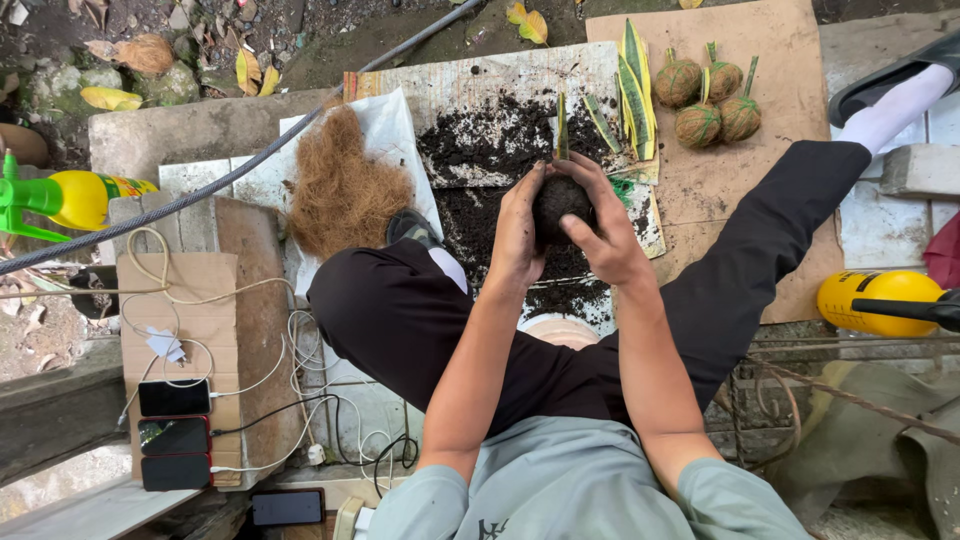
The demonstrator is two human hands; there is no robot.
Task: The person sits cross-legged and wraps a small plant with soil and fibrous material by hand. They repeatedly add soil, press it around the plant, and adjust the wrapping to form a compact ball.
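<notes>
Dark round soil ball (558, 203) cupped between left hand (516, 232) and right hand (604, 228), both gripping; green leaf blade (561, 128) upright, pointing away; coir fibre heap (343, 187) left.

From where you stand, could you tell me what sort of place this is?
Probably an outdoor garden workspace: both hands press a soil ball over loose soil, with coconut fibre and finished fibre-wrapped plant balls nearby.

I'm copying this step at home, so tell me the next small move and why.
Probably carry the soil ball over to the coconut fibre pile and start wrapping. Both hands already cup it, a leaf stands in it, and the four finished balls are fibre-covered.
</notes>
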